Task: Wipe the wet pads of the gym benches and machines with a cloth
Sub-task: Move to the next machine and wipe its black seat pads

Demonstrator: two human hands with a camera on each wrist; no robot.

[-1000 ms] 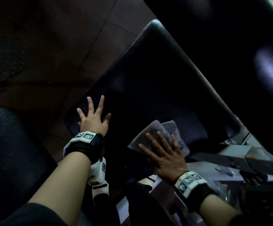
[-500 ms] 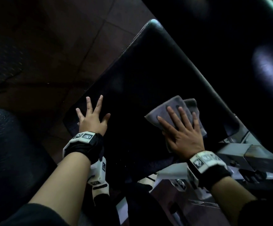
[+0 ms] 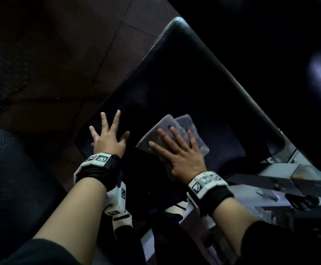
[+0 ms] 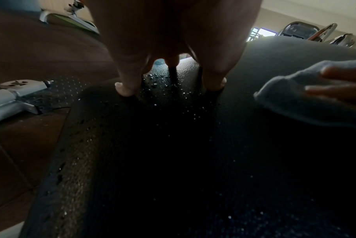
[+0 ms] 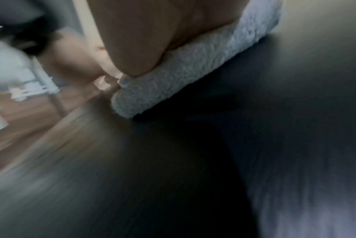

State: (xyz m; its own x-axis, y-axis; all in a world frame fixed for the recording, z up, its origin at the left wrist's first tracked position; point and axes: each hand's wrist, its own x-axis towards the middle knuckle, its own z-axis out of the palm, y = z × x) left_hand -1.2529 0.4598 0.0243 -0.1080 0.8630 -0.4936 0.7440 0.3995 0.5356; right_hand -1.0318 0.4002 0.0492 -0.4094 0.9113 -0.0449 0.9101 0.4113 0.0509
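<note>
A black padded bench seat slants across the middle of the head view. My left hand lies flat on its near left corner with fingers spread, holding nothing. My right hand presses flat, fingers straight, on a folded grey cloth lying on the pad. In the left wrist view, water droplets bead on the pad around my left fingertips, and the cloth shows at the right. The right wrist view is blurred; it shows the cloth under my palm.
A second black pad rises at the upper right. Grey metal frame parts sit below the seat at the right. Another dark cushion fills the lower left. Brown tiled floor lies beyond the seat.
My right hand slid the cloth up and right across the pad, then back leftward toward my left hand. The left hand has stayed planted on the corner.
</note>
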